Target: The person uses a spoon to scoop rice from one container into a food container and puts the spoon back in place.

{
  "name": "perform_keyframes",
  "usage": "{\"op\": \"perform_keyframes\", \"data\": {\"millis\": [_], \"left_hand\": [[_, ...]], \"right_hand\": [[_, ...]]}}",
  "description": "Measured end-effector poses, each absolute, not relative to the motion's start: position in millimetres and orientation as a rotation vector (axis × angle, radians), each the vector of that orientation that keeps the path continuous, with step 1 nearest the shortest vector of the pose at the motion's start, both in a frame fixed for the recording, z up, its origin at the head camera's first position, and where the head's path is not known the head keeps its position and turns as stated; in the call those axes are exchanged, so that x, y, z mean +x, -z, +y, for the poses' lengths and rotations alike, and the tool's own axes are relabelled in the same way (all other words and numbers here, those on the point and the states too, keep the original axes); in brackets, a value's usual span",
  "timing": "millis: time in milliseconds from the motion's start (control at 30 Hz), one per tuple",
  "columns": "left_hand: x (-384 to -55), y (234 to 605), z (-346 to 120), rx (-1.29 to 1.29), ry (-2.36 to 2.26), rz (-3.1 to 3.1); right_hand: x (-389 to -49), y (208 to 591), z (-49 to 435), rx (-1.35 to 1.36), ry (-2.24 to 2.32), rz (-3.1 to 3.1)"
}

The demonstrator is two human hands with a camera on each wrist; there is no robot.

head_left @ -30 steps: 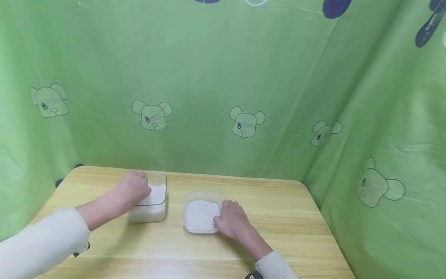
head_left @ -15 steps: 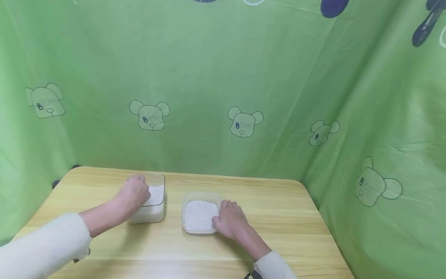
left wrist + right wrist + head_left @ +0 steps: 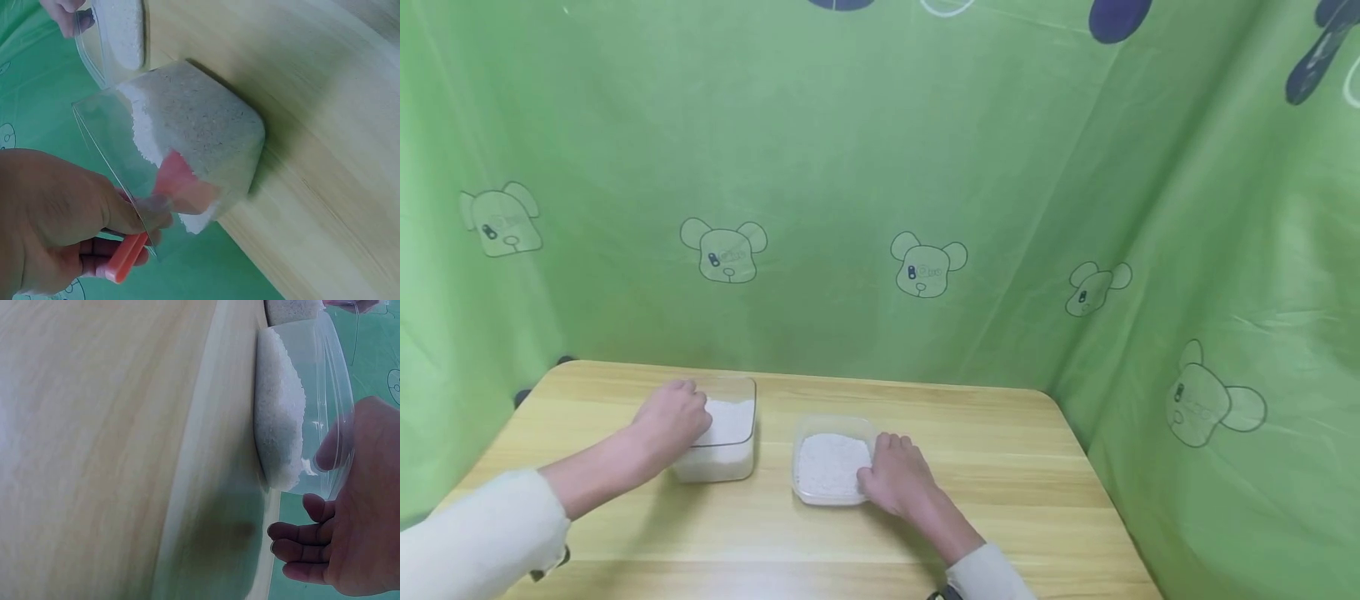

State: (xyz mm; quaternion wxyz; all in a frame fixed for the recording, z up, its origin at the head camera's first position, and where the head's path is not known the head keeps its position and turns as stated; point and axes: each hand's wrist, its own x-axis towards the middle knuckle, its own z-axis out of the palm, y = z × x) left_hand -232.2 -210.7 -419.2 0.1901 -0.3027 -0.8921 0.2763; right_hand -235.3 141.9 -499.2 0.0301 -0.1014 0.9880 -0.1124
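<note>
My left hand (image 3: 672, 421) grips the handle of a red scoop (image 3: 127, 256) at the near-left rim of a tall clear container (image 3: 730, 462). Through the clear wall in the left wrist view, the scoop's head shows down against the white granules (image 3: 147, 128), which are heaped unevenly. To the right stands a lower clear plastic box (image 3: 831, 500) holding more white grains (image 3: 833, 462). My right hand (image 3: 898, 475) pinches that box's right side, thumb inside the rim and index finger outside. The other fingers of that hand hang loosely beside it.
Both containers stand on a light wooden table (image 3: 1022, 492), with a narrow gap between them. A green curtain (image 3: 835, 333) with printed bear heads closes off the back and both sides.
My left hand first dips slightly, then shifts left toward the tall container's near-left rim. The right hand keeps its hold on the lower box, which stays in place.
</note>
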Motion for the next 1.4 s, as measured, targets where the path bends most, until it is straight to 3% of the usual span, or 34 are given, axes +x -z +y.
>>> {"op": "perform_keyframes", "data": {"millis": [967,1400], "left_hand": [[-224.2,431.2,-228.0,-0.766,-0.271,-2.549],[-225.2,433.9,-224.1,-0.726,-0.302,-2.53]], "right_hand": [[-234.4,500.0,141.7,-0.349,0.346,3.056],[-234.7,498.8,143.5,-0.35,0.347,3.06]]}}
